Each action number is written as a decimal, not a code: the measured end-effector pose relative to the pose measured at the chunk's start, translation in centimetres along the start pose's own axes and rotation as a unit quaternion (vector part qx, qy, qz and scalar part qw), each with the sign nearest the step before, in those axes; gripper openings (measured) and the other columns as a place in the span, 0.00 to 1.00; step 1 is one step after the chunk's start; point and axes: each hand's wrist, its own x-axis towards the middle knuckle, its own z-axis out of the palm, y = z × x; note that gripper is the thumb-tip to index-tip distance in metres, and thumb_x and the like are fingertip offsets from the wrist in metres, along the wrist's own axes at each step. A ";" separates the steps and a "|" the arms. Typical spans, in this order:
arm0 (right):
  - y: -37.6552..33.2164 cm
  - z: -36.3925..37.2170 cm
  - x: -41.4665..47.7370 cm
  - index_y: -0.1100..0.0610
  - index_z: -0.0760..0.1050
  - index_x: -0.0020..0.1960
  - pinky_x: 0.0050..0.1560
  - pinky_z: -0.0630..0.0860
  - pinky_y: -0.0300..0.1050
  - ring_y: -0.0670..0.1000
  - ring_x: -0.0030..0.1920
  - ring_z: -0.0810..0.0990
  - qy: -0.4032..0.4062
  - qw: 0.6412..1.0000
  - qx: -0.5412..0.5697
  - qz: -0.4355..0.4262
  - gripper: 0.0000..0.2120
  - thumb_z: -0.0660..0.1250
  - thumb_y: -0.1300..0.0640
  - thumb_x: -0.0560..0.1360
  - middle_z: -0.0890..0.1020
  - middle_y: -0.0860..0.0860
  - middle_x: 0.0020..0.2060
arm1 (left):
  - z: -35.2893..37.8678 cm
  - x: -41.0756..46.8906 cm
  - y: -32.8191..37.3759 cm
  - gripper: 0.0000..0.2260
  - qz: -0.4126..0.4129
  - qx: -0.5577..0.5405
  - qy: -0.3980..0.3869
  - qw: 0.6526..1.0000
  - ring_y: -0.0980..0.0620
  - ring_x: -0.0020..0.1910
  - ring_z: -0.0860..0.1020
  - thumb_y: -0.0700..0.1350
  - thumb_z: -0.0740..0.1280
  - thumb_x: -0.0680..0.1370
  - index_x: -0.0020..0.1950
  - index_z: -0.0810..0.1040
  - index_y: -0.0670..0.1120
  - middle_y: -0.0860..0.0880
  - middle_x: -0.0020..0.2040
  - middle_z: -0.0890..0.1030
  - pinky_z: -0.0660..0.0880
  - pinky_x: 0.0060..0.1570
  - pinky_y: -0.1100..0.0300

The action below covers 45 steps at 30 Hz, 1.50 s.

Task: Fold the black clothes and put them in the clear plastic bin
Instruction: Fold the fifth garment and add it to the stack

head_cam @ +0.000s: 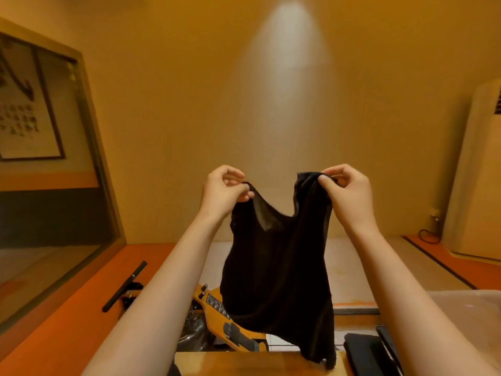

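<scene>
Item, nearest: wooden ledge point(244, 362), with flat black objects point(366, 351) at its right and a yellow device point(217, 305) just beyond; above these hung the black garment point(279, 267), lifted in the air, lowest corner dangling near the ledge; held up by both shoulder straps, probably to spread it square for folding; left hand point(222, 191) pinched one strap, fingers curled; right hand point(347, 188) pinched the other likewise; farthest, a standing air conditioner point(479, 172) by the wall; clear plastic bin not identifiable.
</scene>
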 end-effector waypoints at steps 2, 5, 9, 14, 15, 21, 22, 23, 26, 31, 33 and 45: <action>0.9 0.2 -1.6 0.56 0.79 0.44 0.43 0.77 0.37 0.46 0.45 0.81 -0.015 0.999 -0.002 0.033 0.02 0.69 0.61 0.75 0.82 0.49 0.40 | 1.2 -1.9 -1.0 0.06 -0.045 -0.070 -0.058 0.995 0.48 0.43 0.85 0.31 0.66 0.77 0.53 0.75 0.37 0.41 0.47 0.81 0.81 0.44 0.62; 2.0 0.7 -4.4 0.56 0.79 0.42 0.46 0.79 0.41 0.46 0.43 0.81 -0.049 0.997 -0.009 0.062 0.03 0.70 0.62 0.74 0.82 0.49 0.39 | 3.1 -4.8 -3.2 0.08 -0.100 -0.113 -0.127 0.980 0.48 0.45 0.85 0.38 0.68 0.78 0.55 0.77 0.35 0.41 0.47 0.82 0.80 0.47 0.63; 3.0 1.9 -8.6 0.56 0.78 0.40 0.44 0.80 0.46 0.49 0.41 0.83 -0.135 0.984 0.033 0.108 0.05 0.70 0.64 0.73 0.83 0.51 0.36 | 4.9 -7.6 -6.5 0.12 -0.120 -0.095 -0.212 0.965 0.51 0.50 0.83 0.48 0.70 0.76 0.53 0.81 0.40 0.44 0.49 0.84 0.78 0.56 0.57; 4.2 1.9 -10.9 0.55 0.82 0.47 0.47 0.80 0.41 0.46 0.46 0.84 -0.231 0.941 0.102 0.224 0.06 0.68 0.63 0.75 0.85 0.50 0.42 | 4.2 -9.1 -9.1 0.17 -0.129 -0.081 -0.256 0.955 0.49 0.55 0.82 0.50 0.72 0.72 0.57 0.81 0.43 0.44 0.52 0.84 0.76 0.60 0.55; 4.2 1.7 -10.9 0.56 0.83 0.48 0.48 0.80 0.40 0.47 0.47 0.84 -0.257 0.924 0.135 0.249 0.08 0.65 0.64 0.77 0.86 0.50 0.44 | 3.9 -9.2 -9.4 0.15 -0.133 -0.074 -0.259 0.954 0.49 0.55 0.82 0.48 0.71 0.74 0.58 0.81 0.43 0.45 0.52 0.84 0.76 0.60 0.56; 5.9 0.4 -9.8 0.62 0.79 0.51 0.50 0.81 0.42 0.51 0.49 0.85 -0.176 0.937 0.193 0.230 0.09 0.59 0.66 0.80 0.85 0.58 0.47 | 2.5 -9.3 -11.1 0.10 -0.191 -0.129 -0.220 0.948 0.48 0.51 0.82 0.38 0.65 0.79 0.58 0.80 0.39 0.43 0.50 0.84 0.77 0.45 0.62; 6.5 0.2 -9.7 0.61 0.79 0.53 0.53 0.80 0.41 0.49 0.51 0.84 -0.181 0.945 0.173 0.210 0.08 0.61 0.65 0.80 0.85 0.56 0.49 | 2.2 -9.2 -10.9 0.09 -0.202 -0.161 -0.217 0.941 0.48 0.48 0.82 0.37 0.64 0.78 0.56 0.80 0.38 0.43 0.48 0.84 0.78 0.44 0.62; 7.1 0.1 -9.7 0.59 0.78 0.56 0.55 0.78 0.38 0.45 0.53 0.82 -0.219 0.945 0.148 0.195 0.09 0.62 0.64 0.79 0.84 0.52 0.51 | 2.0 -9.2 -10.7 0.08 -0.213 -0.189 -0.215 0.934 0.50 0.45 0.83 0.37 0.63 0.78 0.54 0.80 0.38 0.44 0.45 0.84 0.78 0.43 0.61; 8.1 1.2 -10.9 0.51 0.75 0.65 0.56 0.72 0.28 0.37 0.59 0.77 -0.407 0.889 0.090 0.190 0.14 0.64 0.57 0.79 0.80 0.43 0.59 | 1.4 -8.9 -10.1 0.07 -0.223 -0.240 -0.222 0.918 0.53 0.36 0.81 0.41 0.64 0.76 0.40 0.80 0.43 0.47 0.35 0.81 0.74 0.40 0.59; 8.3 3.4 -12.2 0.57 0.76 0.63 0.63 0.74 0.45 0.50 0.59 0.80 -0.475 0.833 0.171 0.229 0.16 0.64 0.50 0.79 0.81 0.53 0.57 | 0.9 -8.0 -9.9 0.07 -0.175 -0.208 -0.283 0.920 0.56 0.34 0.74 0.46 0.64 0.68 0.31 0.76 0.48 0.50 0.33 0.73 0.72 0.33 0.63; 8.2 3.8 -12.1 0.58 0.77 0.57 0.58 0.75 0.46 0.51 0.55 0.80 -0.453 0.839 0.176 0.246 0.15 0.63 0.48 0.79 0.81 0.53 0.51 | 0.6 -7.7 -10.0 0.06 -0.156 -0.195 -0.290 0.924 0.56 0.35 0.74 0.47 0.66 0.67 0.32 0.76 0.47 0.49 0.34 0.73 0.71 0.34 0.64; 7.8 3.7 -9.5 0.57 0.77 0.43 0.44 0.75 0.40 0.44 0.38 0.78 -0.214 0.939 0.202 0.181 0.06 0.65 0.62 0.79 0.80 0.46 0.34 | -0.5 -5.8 -10.2 0.07 -0.154 -0.214 -0.115 0.958 0.53 0.41 0.81 0.36 0.63 0.78 0.48 0.81 0.42 0.48 0.39 0.83 0.77 0.39 0.65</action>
